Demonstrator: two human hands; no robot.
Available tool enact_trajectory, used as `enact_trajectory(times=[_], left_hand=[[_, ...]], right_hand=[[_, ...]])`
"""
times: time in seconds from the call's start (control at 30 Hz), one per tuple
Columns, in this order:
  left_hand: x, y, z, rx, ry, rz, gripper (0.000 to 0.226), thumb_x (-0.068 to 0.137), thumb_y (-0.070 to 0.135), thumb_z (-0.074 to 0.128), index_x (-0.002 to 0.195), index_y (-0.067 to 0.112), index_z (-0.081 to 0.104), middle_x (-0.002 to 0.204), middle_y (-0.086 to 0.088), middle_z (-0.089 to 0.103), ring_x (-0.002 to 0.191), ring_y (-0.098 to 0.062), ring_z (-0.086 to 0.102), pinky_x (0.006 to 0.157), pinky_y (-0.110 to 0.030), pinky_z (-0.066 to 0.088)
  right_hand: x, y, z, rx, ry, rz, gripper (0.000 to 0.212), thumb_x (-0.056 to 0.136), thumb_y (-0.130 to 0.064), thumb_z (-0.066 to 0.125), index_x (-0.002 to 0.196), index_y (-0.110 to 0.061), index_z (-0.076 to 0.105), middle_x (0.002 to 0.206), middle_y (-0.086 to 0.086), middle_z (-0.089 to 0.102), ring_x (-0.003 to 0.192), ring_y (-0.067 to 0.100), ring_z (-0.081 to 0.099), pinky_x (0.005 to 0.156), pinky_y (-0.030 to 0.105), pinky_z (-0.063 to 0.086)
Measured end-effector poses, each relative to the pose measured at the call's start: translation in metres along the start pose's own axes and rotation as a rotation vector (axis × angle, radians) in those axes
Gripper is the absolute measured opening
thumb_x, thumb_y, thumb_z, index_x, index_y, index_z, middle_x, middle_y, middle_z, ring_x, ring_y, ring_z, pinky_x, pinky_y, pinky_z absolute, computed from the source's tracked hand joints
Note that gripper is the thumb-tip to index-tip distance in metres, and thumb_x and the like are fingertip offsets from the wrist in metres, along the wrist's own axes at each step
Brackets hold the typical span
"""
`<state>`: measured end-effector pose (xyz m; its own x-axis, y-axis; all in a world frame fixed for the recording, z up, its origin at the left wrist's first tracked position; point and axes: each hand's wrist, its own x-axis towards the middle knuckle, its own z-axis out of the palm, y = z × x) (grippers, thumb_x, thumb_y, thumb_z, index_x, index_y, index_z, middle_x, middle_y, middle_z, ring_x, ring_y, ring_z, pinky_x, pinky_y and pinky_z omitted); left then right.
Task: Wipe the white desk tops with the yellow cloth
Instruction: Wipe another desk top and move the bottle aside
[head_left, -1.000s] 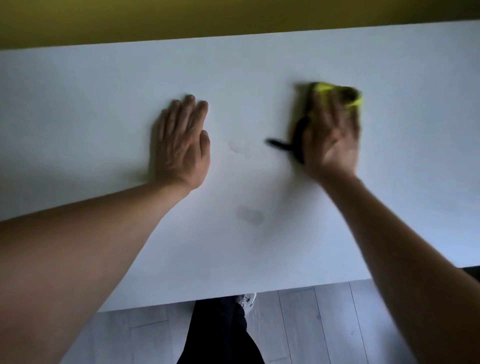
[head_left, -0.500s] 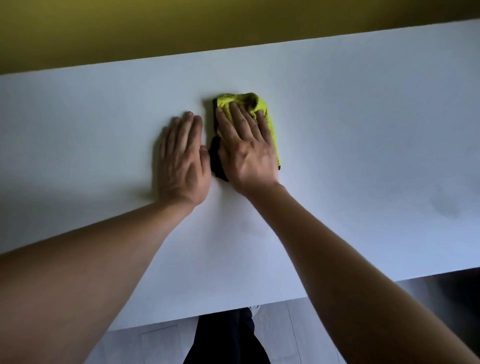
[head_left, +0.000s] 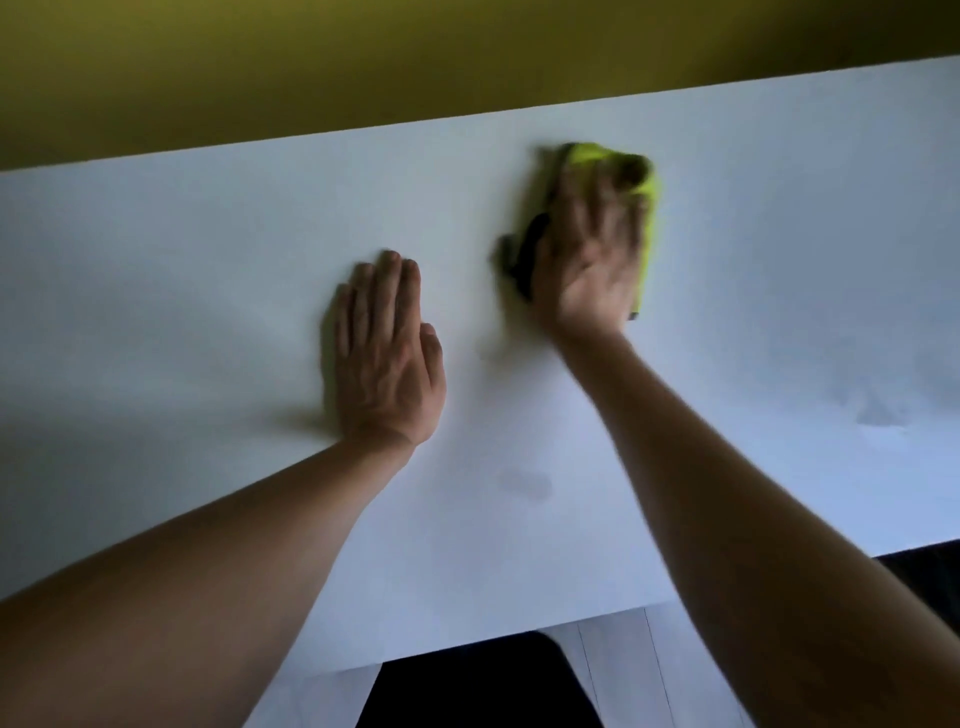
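The white desk top (head_left: 208, 291) fills most of the view, its far edge meeting a yellow-olive wall (head_left: 363, 57). The left hand (head_left: 387, 358) lies palm down and flat on the desk top, fingers straight and held together, thumb alongside, holding nothing. The right hand (head_left: 592, 254) is blurred; it presses flat on the yellow cloth (head_left: 649, 208) with the fingers extended and slightly spread, pointing toward the wall. The yellow cloth sits on the desk top beyond and to the right of the left hand, well apart from it and near the desk top's far edge; yellow fabric shows past the fingertips and along the right side of the hand, and a dark part of the cloth shows at its left side. Faint smudges (head_left: 524, 480) mark the desk top nearer than the left hand and toward the right side. Pale floorboards (head_left: 613, 675) show beneath the near edge.
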<state>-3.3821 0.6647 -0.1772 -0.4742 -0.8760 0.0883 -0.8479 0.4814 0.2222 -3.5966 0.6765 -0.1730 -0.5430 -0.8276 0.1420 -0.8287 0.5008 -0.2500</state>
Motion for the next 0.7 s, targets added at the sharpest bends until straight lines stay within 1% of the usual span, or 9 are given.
enact_trajectory(times=[0.13,0.23,0.3,0.37,0.43,0.5,0.57,0.63,0.7], left_hand=[[0.000,-0.002,-0.001,0.008,-0.008,0.006,0.060,0.103,0.024,0.035,0.161,0.008,0.033,0.170,-0.010,0.027,0.157,-0.033,0.025,0.128,-0.050,0.019],[0.000,-0.003,-0.002,0.008,-0.014,0.014,0.061,0.103,0.023,0.037,0.162,0.007,0.032,0.170,-0.011,0.027,0.157,-0.033,0.025,0.128,-0.051,0.020],[0.001,-0.002,-0.001,0.013,-0.015,0.006,0.061,0.103,0.024,0.036,0.162,0.007,0.032,0.170,-0.010,0.027,0.157,-0.034,0.025,0.128,-0.051,0.020],[0.002,-0.001,-0.001,0.005,-0.023,-0.006,0.061,0.104,0.025,0.034,0.162,0.008,0.032,0.170,-0.010,0.027,0.157,-0.033,0.025,0.128,-0.050,0.019],[0.002,-0.001,-0.001,0.009,-0.031,-0.012,0.061,0.104,0.026,0.033,0.162,0.009,0.031,0.171,-0.010,0.026,0.158,-0.033,0.024,0.128,-0.050,0.018],[0.003,0.000,0.000,0.011,-0.033,-0.020,0.061,0.104,0.026,0.033,0.162,0.009,0.031,0.171,-0.010,0.026,0.158,-0.033,0.023,0.128,-0.050,0.018],[0.001,0.000,-0.001,0.010,-0.039,-0.022,0.061,0.104,0.025,0.034,0.163,0.009,0.030,0.171,-0.010,0.025,0.158,-0.033,0.023,0.128,-0.050,0.018],[0.002,0.001,-0.001,0.021,-0.040,-0.015,0.061,0.104,0.025,0.034,0.162,0.009,0.030,0.171,-0.010,0.026,0.158,-0.033,0.024,0.128,-0.051,0.019],[0.002,0.000,-0.001,0.024,-0.030,-0.016,0.061,0.103,0.024,0.036,0.161,0.008,0.033,0.169,-0.011,0.029,0.156,-0.034,0.027,0.128,-0.050,0.020]], right_hand=[[-0.015,-0.058,0.016,0.102,0.020,-0.306,0.053,0.099,-0.034,0.046,0.149,-0.015,0.050,0.154,0.014,0.047,0.145,0.028,0.041,0.123,0.049,0.022],[0.001,-0.014,0.010,0.087,0.009,-0.410,0.053,0.102,-0.034,0.043,0.151,-0.014,0.046,0.155,0.013,0.046,0.146,0.029,0.040,0.121,0.052,0.025],[0.022,0.036,0.005,0.056,0.063,-0.238,0.055,0.101,-0.029,0.040,0.152,-0.009,0.043,0.156,0.018,0.042,0.147,0.036,0.036,0.121,0.054,0.025],[0.042,0.076,-0.006,-0.006,0.073,0.048,0.061,0.098,-0.031,0.031,0.155,-0.012,0.039,0.159,0.018,0.037,0.149,0.035,0.031,0.125,0.051,0.017],[0.056,0.089,-0.014,-0.056,0.042,0.266,0.066,0.093,-0.035,0.024,0.157,-0.019,0.036,0.162,0.012,0.034,0.150,0.028,0.031,0.126,0.047,0.010],[0.063,0.076,-0.014,-0.112,0.047,0.351,0.068,0.093,-0.037,0.022,0.157,-0.019,0.034,0.162,0.012,0.032,0.150,0.027,0.030,0.127,0.047,0.008],[0.059,0.041,-0.006,-0.101,0.030,0.268,0.074,0.091,-0.044,0.026,0.157,-0.012,0.034,0.160,0.018,0.034,0.150,0.033,0.029,0.127,0.049,0.007],[0.054,-0.011,0.011,-0.007,0.015,0.024,0.082,0.086,-0.052,0.043,0.153,-0.006,0.041,0.154,0.022,0.043,0.145,0.040,0.036,0.124,0.052,0.017],[0.049,-0.067,0.027,0.069,-0.020,-0.260,0.076,0.087,-0.053,0.049,0.148,-0.009,0.049,0.148,0.020,0.051,0.141,0.038,0.043,0.122,0.051,0.021]])
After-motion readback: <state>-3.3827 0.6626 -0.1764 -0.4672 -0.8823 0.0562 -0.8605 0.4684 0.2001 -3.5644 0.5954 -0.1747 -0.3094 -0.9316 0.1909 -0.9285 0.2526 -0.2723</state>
